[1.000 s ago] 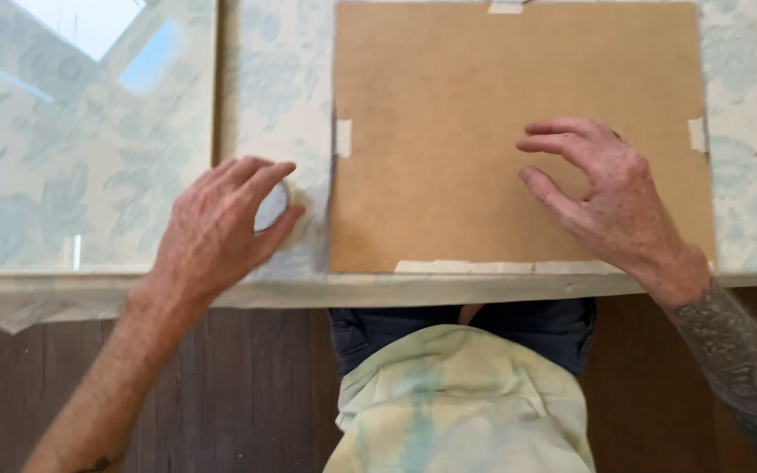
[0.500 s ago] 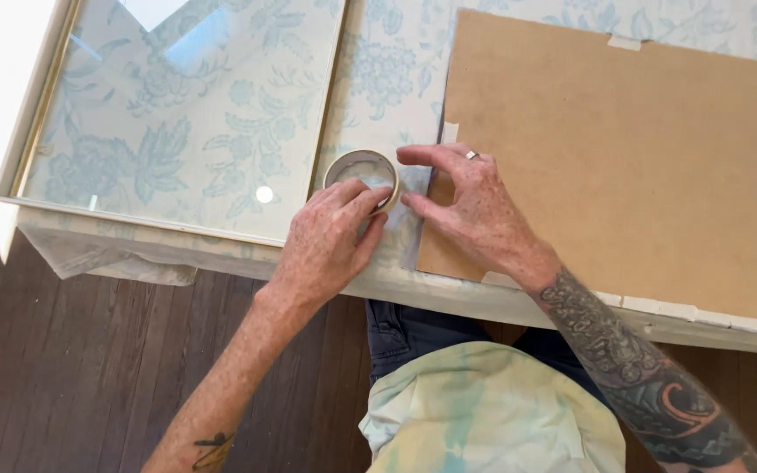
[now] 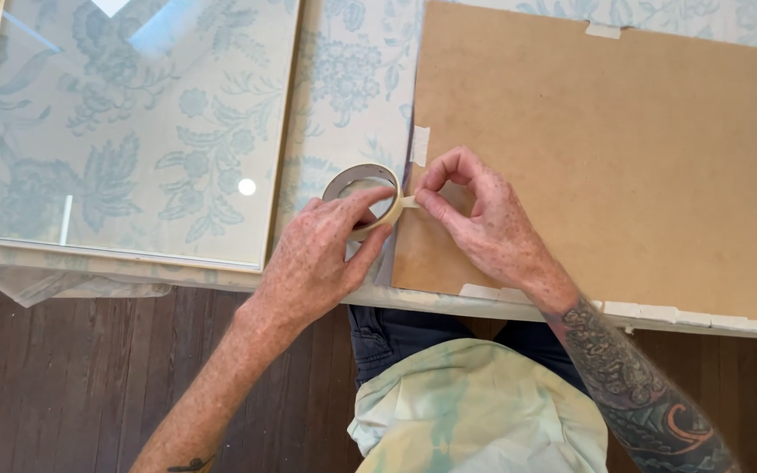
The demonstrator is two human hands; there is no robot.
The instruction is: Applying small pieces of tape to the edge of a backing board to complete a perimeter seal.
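Observation:
My left hand (image 3: 321,254) grips a roll of cream masking tape (image 3: 357,188) just left of a brown backing board (image 3: 624,166). My right hand (image 3: 475,219) pinches the loose end of the tape (image 3: 408,202) between thumb and fingertips, right at the board's left edge. The board lies flat on the floral cloth, with short tape strips stuck along its left, top, right and near edges. Both hands sit close together near the table's front edge.
A glass pane in a thin pale frame (image 3: 129,131) lies flat at the left on the blue floral tablecloth (image 3: 348,79). The table's front edge (image 3: 413,302) runs below my hands, above a dark wooden floor (image 3: 54,394). My lap is under it.
My hands came together on the tape roll. The left hand now holds the roll up, and the right hand has shifted from the board to pinch the tape's end.

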